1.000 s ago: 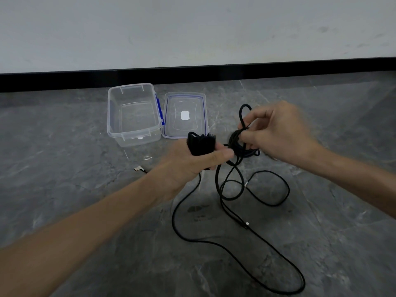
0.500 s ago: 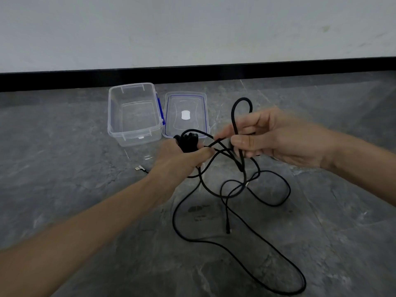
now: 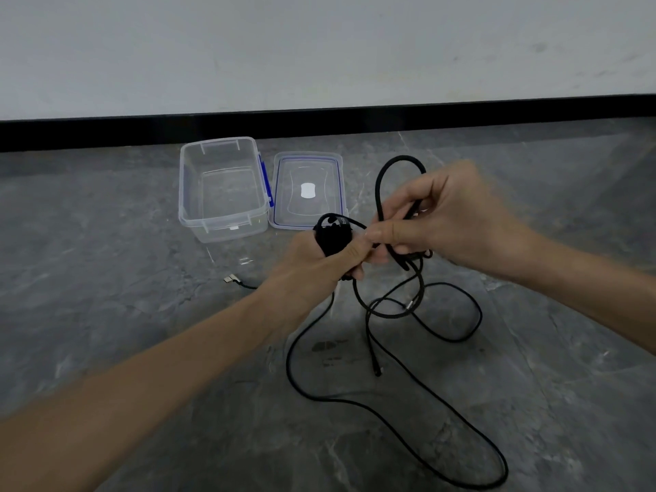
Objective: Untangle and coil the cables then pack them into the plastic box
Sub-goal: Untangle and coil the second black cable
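- Your left hand [image 3: 316, 275] curls round a small black wound bundle [image 3: 333, 237] with the thumb clamped across it, likely so the finished turns cannot spring apart.
- Your right hand [image 3: 461, 221] pinches a strand between thumb and forefinger, other fingers curled, and holds a loop [image 3: 381, 182] up clear of the rest.
- The loose cables [image 3: 480, 316] trail in crossing loops on the floor below both hands; those crossings look like the main snag.
- The plastic box [image 3: 220, 221] stands open beyond your left hand with no cable in it, its lid [image 3: 305, 168] flat just beside it. A stray connector [image 3: 231, 278] lies near.
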